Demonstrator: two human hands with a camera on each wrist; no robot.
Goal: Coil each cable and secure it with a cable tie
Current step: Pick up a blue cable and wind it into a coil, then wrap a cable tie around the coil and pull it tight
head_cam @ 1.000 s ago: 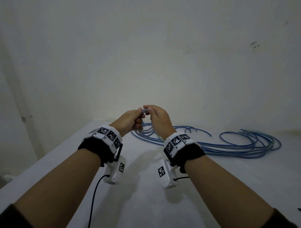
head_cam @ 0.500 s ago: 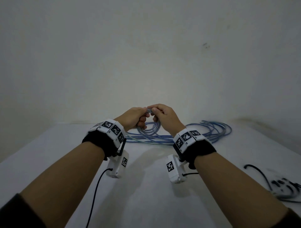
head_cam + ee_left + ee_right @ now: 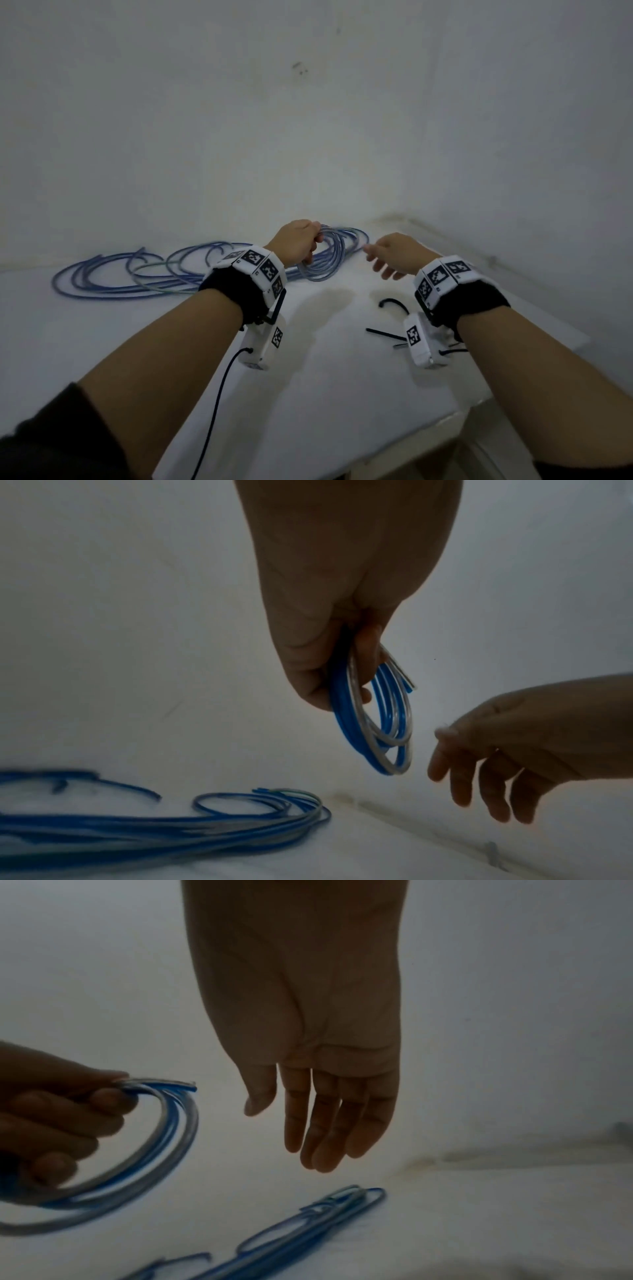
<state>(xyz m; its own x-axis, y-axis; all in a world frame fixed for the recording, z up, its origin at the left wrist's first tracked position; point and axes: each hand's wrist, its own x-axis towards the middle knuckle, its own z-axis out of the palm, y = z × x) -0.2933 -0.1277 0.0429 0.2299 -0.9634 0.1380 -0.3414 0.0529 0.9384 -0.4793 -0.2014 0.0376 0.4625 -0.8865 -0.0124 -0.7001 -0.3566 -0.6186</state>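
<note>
My left hand (image 3: pixel 297 245) grips the top of a small coil of blue and clear cable (image 3: pixel 325 260), held upright above the white table (image 3: pixel 308 377). The left wrist view shows the coil (image 3: pixel 380 723) hanging from my curled fingers (image 3: pixel 368 653), its cut ends sticking out. My right hand (image 3: pixel 394 255) hovers to the right of the coil, fingers straight and relaxed, holding nothing (image 3: pixel 318 1123). Black cable ties (image 3: pixel 385 334) lie on the table under my right wrist. Loose blue cables (image 3: pixel 137 274) sprawl along the table's back.
The wall (image 3: pixel 308 120) rises directly behind the table, with a corner at the right. The table's front right edge (image 3: pixel 445 418) drops off near my right forearm. A black wire (image 3: pixel 219 404) hangs from the left wrist camera.
My right hand has let go of the coil and moved away to the right, opening. The left hand alone now holds the coil. My head turned right, bringing the cable ties into view.
</note>
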